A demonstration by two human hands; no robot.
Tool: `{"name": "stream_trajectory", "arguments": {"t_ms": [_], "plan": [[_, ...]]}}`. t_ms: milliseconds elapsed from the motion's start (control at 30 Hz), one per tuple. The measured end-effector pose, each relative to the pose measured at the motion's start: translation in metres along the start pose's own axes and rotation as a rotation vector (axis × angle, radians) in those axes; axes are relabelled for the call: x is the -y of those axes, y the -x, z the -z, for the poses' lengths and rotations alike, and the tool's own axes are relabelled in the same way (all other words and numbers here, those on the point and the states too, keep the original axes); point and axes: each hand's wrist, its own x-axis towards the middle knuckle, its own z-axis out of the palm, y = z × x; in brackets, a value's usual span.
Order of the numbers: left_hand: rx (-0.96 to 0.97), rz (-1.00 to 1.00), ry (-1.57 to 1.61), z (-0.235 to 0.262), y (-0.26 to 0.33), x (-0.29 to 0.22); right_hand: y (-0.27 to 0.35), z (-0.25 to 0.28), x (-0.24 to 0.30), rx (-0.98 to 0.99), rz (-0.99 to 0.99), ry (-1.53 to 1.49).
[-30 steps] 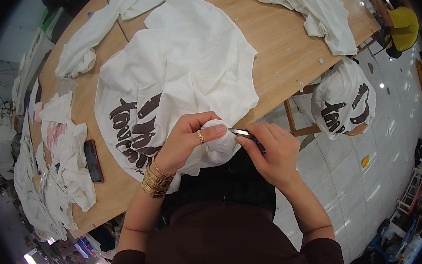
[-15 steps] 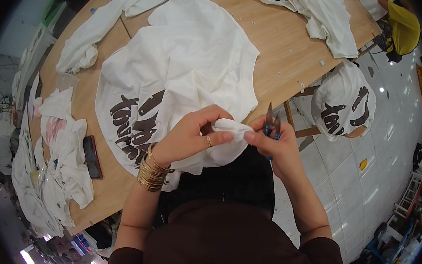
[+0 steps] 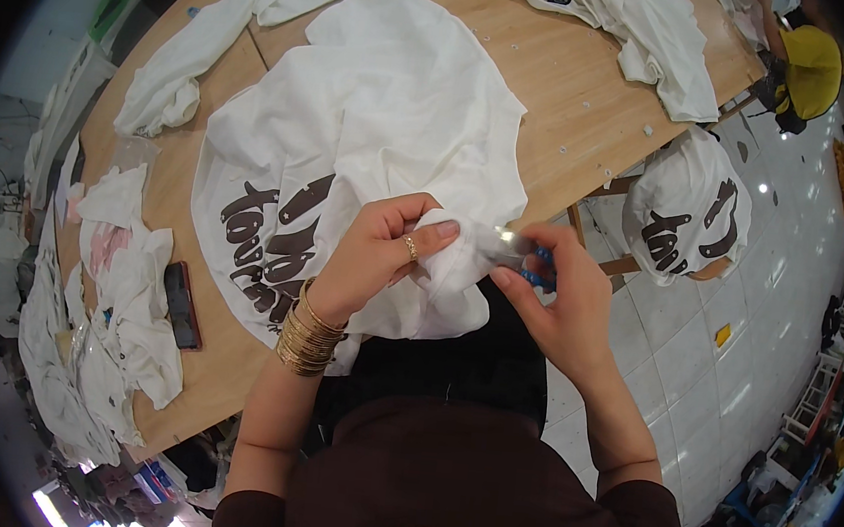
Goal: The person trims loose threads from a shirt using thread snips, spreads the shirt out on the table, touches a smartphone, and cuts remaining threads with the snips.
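A white garment (image 3: pixel 407 92) with dark brown lettering spreads over the wooden table and hangs off its near edge toward my lap. My left hand (image 3: pixel 375 254), with gold bangles at the wrist, is closed on a bunched part of it, thumb on top. In my right hand (image 3: pixel 574 302) is a small pair of thread snips (image 3: pixel 539 271) with blue handles. Their blades, blurred and glinting, point left and meet the right side of the bunched cloth. Whether the blades touch a thread or the fabric edge cannot be made out.
On the wooden table (image 3: pixel 565 125), a dark phone (image 3: pixel 183 305) lies left beside crumpled white garments (image 3: pixel 127 313). More white garments (image 3: pixel 652 43) lie at the far side. A stool at right bears a printed white garment (image 3: pixel 686 208). Someone in yellow (image 3: pixel 813 67) is at far right.
My right hand has turned the snips from pointing up to pointing left at the cloth, and its fingertips no longer pinch the cloth. My left hand has raised the bunched part slightly.
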Motion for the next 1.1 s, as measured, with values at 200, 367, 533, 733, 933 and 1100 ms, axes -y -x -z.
{"name": "stream_trajectory", "arguments": {"t_ms": [200, 367, 533, 733, 933, 1100], "plan": [[-0.018, 0.009, 0.095, -0.0010, -0.0021, 0.0029, 0.0053, 0.0065, -0.0013, 0.160, 0.353, 0.319], [-0.027, -0.006, 0.100, -0.0009, -0.0025, 0.0050, 0.0057, 0.0060, -0.0026, 0.134, 0.393, 0.367], [-0.035, -0.019, 0.087, -0.0018, -0.0029, 0.0056, 0.0040, 0.0061, -0.0002, 0.121, 0.403, 0.351], [-0.039, -0.027, 0.052, -0.0032, -0.0034, 0.0067, 0.0025, 0.0092, 0.0004, 0.131, 0.427, 0.409], [-0.050, -0.040, 0.030, -0.0022, -0.0032, 0.0080, 0.0013, 0.0118, 0.0040, 0.145, 0.426, 0.425], [-0.058, -0.049, 0.023, -0.0031, -0.0028, 0.0076, 0.0012, 0.0122, 0.0042, 0.150, 0.418, 0.423]]}}
